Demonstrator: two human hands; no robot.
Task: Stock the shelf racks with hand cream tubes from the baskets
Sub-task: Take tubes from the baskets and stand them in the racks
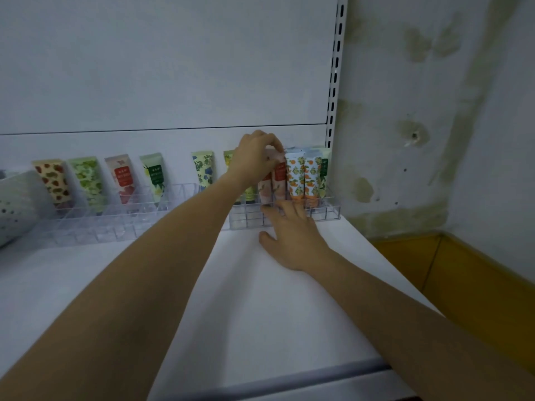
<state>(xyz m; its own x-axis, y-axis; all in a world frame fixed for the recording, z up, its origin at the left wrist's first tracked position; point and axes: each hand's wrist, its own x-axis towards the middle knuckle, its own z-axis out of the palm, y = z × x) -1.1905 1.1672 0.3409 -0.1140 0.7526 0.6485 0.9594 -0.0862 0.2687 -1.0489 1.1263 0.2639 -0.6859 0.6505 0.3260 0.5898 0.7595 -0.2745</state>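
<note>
left hand [254, 157] pinches a peach tube [279, 180] standing in the clear rack [249, 219], right hand [292, 238] flat against it.

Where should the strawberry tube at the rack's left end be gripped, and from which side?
On the strawberry tube, pinch the wide flat top from above and in front: it stands leaning back, lower end sunk in the rack, and the basket crowds its left.
</note>
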